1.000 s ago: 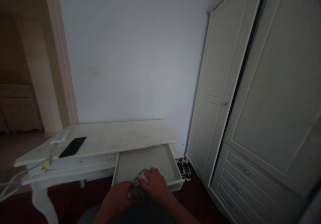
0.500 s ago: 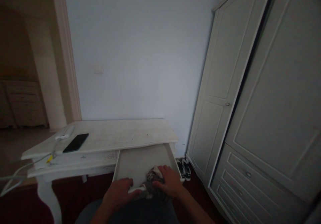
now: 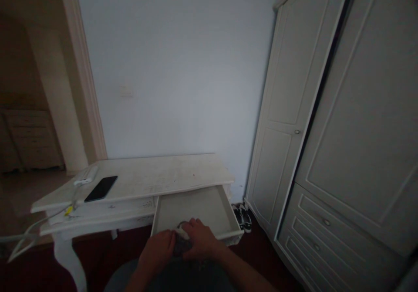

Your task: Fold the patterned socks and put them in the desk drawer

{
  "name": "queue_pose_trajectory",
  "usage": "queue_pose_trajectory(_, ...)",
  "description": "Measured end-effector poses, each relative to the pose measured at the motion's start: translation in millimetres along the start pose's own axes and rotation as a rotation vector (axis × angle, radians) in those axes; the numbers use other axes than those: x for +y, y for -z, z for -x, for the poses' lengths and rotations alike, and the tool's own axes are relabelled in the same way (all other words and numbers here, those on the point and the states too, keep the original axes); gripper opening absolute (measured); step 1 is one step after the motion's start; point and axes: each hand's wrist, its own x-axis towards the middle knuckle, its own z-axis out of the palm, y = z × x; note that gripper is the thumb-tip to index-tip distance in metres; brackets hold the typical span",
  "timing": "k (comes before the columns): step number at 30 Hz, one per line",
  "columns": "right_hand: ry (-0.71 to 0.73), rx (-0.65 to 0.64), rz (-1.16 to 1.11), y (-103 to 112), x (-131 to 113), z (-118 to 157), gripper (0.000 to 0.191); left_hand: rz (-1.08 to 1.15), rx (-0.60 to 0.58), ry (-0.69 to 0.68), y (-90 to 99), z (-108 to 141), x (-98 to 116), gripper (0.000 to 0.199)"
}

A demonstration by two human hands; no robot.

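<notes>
Between my two hands is a crumpled grey-brown patterned cloth [image 3: 181, 243] with a pale patch near its top. My left hand [image 3: 160, 248] grips its left side with the fingers closed. From the right, my right hand [image 3: 200, 239] wraps round the cloth, fingers bent over it. Both hands are at the front of a pulled-out white drawer [image 3: 202, 209], above my lap. The lower part of the cloth is dark and hard to make out.
On the white table [image 3: 156, 170] lie a black phone [image 3: 101, 188] and a white power strip [image 3: 86, 175] with a cable. Black-and-white shoes [image 3: 242, 217] stand on the dark red floor beside the table. A white wardrobe [image 3: 277, 152] fills the right side.
My right hand has moved left with the cloth, and my left hand has closed on it. The hands are now together and the cloth is bunched smaller.
</notes>
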Motion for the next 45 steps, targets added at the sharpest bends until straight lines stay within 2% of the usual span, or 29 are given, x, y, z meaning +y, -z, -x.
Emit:
queue_pose_trajectory(6,0.005,-0.110,-0.270,36,57,24,0.093,0.152,0.095,0.019,-2.6,1,3,0.067)
queue_pose_trajectory(9,-0.092,-0.096,-0.349,52,82,39,0.088,0.142,0.105,0.023,-3.2,0,4,0.065)
queue_pose_trajectory(11,-0.143,-0.066,-0.341,57,90,47,0.086,0.141,0.104,0.022,-2.3,0,5,0.065)
queue_pose_trajectory(13,-0.131,-0.044,-0.277,55,88,51,0.085,0.154,0.096,0.022,-1.6,0,6,0.069)
queue_pose_trajectory(16,-0.057,-0.038,-0.121,40,65,40,0.092,0.213,0.113,0.011,-5.1,-1,2,0.067)
queue_pose_trajectory(21,0.074,-0.096,-0.049,1,10,-9,0.097,0.343,0.282,0.010,-21.4,-5,-14,0.062)
queue_pose_trajectory(25,0.183,-0.055,-0.122,-15,-14,-36,0.096,0.362,0.311,-0.025,-24.9,-7,-20,0.060)
queue_pose_trajectory(29,0.137,-0.052,-0.176,-18,-9,-36,0.081,0.344,0.285,-0.007,-20.2,-5,-17,0.060)
queue_pose_trajectory(36,0.115,-0.071,-0.243,-12,4,-31,0.083,0.320,0.325,-0.008,-21.4,-5,-16,0.057)
queue_pose_trajectory(40,0.140,-0.080,-0.305,8,21,-13,0.090,0.279,0.316,0.004,-18.6,-3,-12,0.054)
queue_pose_trajectory(43,0.116,-0.065,-0.363,32,46,15,0.085,0.209,0.282,0.014,-12.4,0,-5,0.055)
queue_pose_trajectory(45,0.051,-0.040,-0.371,46,63,35,0.080,0.178,0.257,0.018,-8.3,1,-1,0.056)
